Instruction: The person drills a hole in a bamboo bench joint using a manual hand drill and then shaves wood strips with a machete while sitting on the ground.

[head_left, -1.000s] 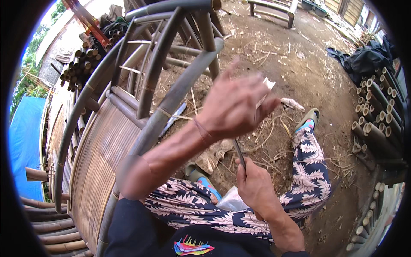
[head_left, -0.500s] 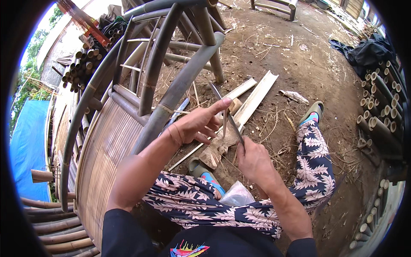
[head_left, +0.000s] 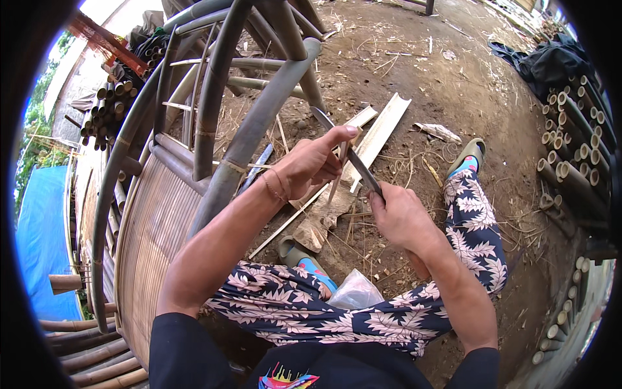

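Right hand (head_left: 405,217) closed around the handle of a knife (head_left: 346,152), blade running toward 11 o'clock. Left hand (head_left: 311,165) pinches a thin bamboo sliver (head_left: 335,181) against the blade, index finger stretched out. Bamboo chair frame (head_left: 253,123) at 9 o'clock; split bamboo slats (head_left: 382,126) on dirt ground (head_left: 453,78) at 12.
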